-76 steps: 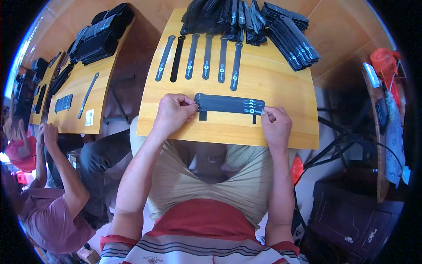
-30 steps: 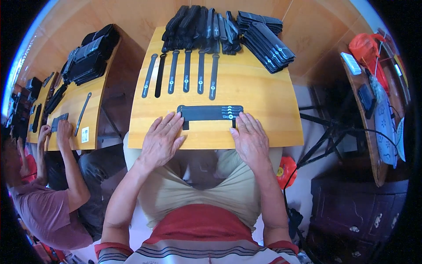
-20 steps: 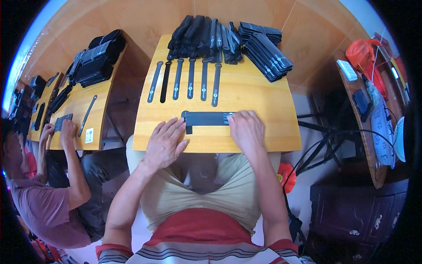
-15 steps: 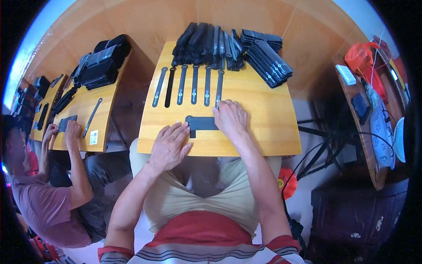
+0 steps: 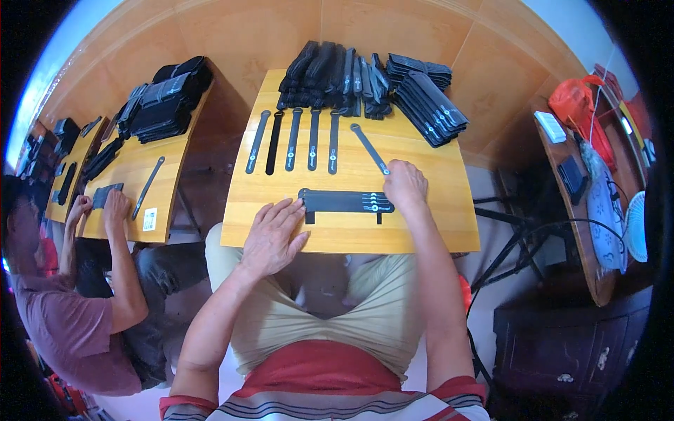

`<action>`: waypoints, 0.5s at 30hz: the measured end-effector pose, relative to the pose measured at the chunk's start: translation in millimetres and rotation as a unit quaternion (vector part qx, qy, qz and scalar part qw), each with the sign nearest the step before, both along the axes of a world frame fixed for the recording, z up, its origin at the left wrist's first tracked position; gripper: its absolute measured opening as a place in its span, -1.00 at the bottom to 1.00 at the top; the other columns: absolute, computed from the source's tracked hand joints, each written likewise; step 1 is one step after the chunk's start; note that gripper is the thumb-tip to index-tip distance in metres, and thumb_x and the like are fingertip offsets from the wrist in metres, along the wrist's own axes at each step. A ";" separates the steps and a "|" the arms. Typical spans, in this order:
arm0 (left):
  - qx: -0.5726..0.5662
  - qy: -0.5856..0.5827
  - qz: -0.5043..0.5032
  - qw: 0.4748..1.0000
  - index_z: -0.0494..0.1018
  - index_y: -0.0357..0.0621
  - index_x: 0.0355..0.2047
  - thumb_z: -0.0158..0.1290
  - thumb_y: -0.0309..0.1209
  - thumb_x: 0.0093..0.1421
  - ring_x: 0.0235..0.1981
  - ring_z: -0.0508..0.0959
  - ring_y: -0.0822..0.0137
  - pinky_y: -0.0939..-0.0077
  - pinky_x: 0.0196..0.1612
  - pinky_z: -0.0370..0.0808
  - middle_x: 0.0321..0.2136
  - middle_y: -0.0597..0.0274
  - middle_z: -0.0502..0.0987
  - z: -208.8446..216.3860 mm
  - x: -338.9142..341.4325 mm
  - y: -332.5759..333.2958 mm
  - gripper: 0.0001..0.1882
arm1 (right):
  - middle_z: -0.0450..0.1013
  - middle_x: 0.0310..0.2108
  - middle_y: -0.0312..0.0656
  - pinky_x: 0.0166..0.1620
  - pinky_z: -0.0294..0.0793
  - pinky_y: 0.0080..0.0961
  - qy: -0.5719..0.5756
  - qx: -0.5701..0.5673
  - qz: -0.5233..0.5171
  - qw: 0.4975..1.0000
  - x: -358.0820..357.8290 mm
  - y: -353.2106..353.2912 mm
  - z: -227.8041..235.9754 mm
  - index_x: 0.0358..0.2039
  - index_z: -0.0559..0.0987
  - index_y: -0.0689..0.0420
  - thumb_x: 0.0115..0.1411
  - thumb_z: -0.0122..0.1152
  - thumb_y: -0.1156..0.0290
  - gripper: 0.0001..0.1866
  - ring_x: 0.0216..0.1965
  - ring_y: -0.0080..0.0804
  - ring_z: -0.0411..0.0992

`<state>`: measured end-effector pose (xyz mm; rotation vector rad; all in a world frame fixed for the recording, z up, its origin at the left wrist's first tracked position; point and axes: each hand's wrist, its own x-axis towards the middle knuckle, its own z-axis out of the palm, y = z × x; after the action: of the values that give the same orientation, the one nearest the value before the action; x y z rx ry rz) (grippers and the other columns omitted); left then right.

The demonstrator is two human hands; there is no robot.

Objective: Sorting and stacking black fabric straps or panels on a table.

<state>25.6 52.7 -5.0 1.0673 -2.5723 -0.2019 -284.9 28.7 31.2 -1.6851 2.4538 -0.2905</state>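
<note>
At the left of the bench (image 5: 435,231), five straps (image 5: 313,140) lie side by side and apart, long axes running away from the person; the second from the left is plain black, the others dark grey. The left hand (image 5: 270,238) rests palm down at the near edge, fingers extended and holding nothing, with the fingertips at the left end of the overlapped strap set (image 5: 337,201). This set lies flat and crosswise in front of the person, its pale marks lined up near the right end and two short dark tabs showing below its near edge. Judged by appearance, each strap is light, thin, flexible and not fragile; the fabric-like face should give fair grip, but loosely overlapped layers may shift against one another. Handle the set by both ends at once, keeping it flat; a hold at one end alone is likely to let it sag or fan out. The slanted strap (image 5: 368,147) lies beyond the right end of the set, tilted, its far end on the bench. The right hand (image 5: 407,186) is drawn narrow on its near, marked end; the underside of the grip is hidden. That end is a suitable pinch point, since the free length should trail without strain.
</note>
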 end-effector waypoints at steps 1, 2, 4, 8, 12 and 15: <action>0.000 0.001 -0.001 1.000 0.42 -0.23 0.22 0.02 -0.12 0.36 0.37 0.29 0.10 0.09 0.43 0.11 0.29 0.09 0.41 0.5 -0.2 -0.5 -0.45 | 0.60 -0.12 0.08 0.04 0.56 -0.09 0.000 -0.001 -0.001 1.000 -7.4 1.8 1.4 -0.19 0.69 0.16 0.17 0.23 0.44 -0.79 -0.01 0.03 0.57; -0.001 0.001 -0.002 1.000 0.42 -0.23 0.22 0.02 -0.12 0.36 0.37 0.29 0.10 0.09 0.43 0.11 0.29 0.09 0.41 0.7 -0.4 -0.7 -0.45 | 0.61 -0.12 0.08 0.03 0.56 -0.08 -0.018 0.004 -0.021 1.000 -15.0 3.8 2.7 -0.19 0.69 0.13 0.16 0.24 0.43 -0.78 -0.02 0.04 0.58; 0.008 0.007 -0.006 1.000 0.41 -0.24 0.22 0.02 -0.12 0.36 0.37 0.29 0.10 0.10 0.43 0.11 0.29 0.08 0.40 -0.8 -3.1 -1.2 -0.44 | 0.61 -0.12 0.09 0.03 0.56 -0.08 -0.035 0.007 -0.045 0.998 -34.5 10.4 0.8 -0.18 0.69 0.11 0.14 0.25 0.42 -0.78 -0.02 0.05 0.58; 0.005 -0.005 -0.005 1.000 0.41 -0.25 0.22 0.01 -0.10 0.36 0.38 0.28 0.12 0.10 0.45 0.08 0.31 0.08 0.38 -2.8 -2.4 0.1 -0.44 | 0.62 -0.17 0.07 -0.01 0.56 -0.06 -0.056 -0.020 -0.047 0.997 -58.3 22.9 -11.2 -0.19 0.67 0.09 0.15 0.25 0.37 -0.78 -0.07 0.07 0.59; 0.002 0.049 -0.001 0.999 0.35 -0.26 0.26 0.15 -0.22 0.29 0.33 0.34 0.00 0.10 0.41 0.20 0.28 -0.01 0.39 -1.8 -1.5 2.8 -0.40 | 0.61 -0.34 0.04 -0.14 0.56 -0.08 -0.111 -0.073 -0.039 0.990 -60.3 50.1 -10.0 -0.27 0.62 0.14 0.18 0.25 0.37 -0.85 -0.23 0.04 0.61; 0.010 0.156 0.000 0.988 0.30 -0.25 0.30 0.25 -0.36 0.23 0.25 0.42 -0.04 0.12 0.31 0.36 0.25 -0.08 0.40 -2.0 -1.2 14.8 -0.34 | 0.57 -0.43 0.03 -0.23 0.54 -0.15 -0.215 -0.192 0.006 0.958 -31.0 86.4 -2.6 -0.32 0.57 0.17 0.20 0.25 0.41 -0.89 -0.31 0.02 0.59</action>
<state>24.4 67.6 -7.0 0.9570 -2.2936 -0.3647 -316.0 115.1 28.6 -1.5505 2.1521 -1.0699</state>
